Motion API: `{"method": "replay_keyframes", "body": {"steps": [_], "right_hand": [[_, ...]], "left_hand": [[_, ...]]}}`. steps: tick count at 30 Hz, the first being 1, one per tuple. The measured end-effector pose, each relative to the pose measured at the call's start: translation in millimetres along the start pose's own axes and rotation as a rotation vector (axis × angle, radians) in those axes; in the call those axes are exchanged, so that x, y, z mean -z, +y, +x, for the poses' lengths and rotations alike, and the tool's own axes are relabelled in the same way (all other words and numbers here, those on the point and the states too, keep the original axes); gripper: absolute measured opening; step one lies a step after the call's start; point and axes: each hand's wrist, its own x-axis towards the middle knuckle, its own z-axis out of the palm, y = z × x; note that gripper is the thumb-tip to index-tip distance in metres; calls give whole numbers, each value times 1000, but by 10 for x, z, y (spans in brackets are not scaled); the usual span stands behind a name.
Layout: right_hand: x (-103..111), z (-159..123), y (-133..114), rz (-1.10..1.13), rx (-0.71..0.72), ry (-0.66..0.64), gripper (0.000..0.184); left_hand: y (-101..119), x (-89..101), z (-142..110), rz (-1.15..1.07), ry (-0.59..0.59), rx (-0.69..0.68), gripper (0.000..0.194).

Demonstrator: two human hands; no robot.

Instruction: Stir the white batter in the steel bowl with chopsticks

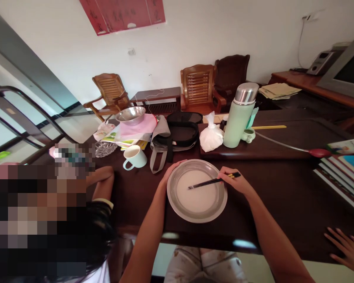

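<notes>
A wide metal bowl (174,204) stands on the dark table in front of me, with a milky white liquid (199,200) in it. Along its upper left rim, my left hand (171,172) steadies the bowl, its fingers partly hidden behind the edge. My right hand (234,181) is closed around a pair of dark chopsticks (206,182) over the bowl's right rim. Their tips reach the liquid and carry some white stuff. Just behind the bowl sits a knotted plastic bag of white powder (211,137).
A pale green thermos (238,122), a white mug (135,158), a grey-black bag (177,135) and another metal bowl (131,114) stand behind. Books (342,173) lie right. A person (97,236) leans in at left; another person's hand (346,247) rests at right.
</notes>
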Motion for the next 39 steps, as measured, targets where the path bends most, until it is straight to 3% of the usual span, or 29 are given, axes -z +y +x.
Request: {"method": "replay_keyframes", "body": {"steps": [4,9,15,21,27,32,39], "right_hand": [[67,-5,10,12,2,58,20],[-10,-6,-19,-6,-9,-5,15],[49,-9,-24,-6,-24,71,20],[-3,0,-28,-21,-29,18,13],[62,-3,43,-28,-37,68,21],[21,15,85,-43,-25,31,14],[61,9,179,-50,-21,93,18]], "left_hand": [[0,-1,0,6,-13,3,40],[29,-29,-27,14,1,1,39],[55,-61,-43,32,13,-22,38],[31,-40,-24,4,9,-8,41],[46,-49,-30,12,20,5,43],[40,-45,-22,5,8,8,42],[7,2,14,3,2,-6,42]]}}
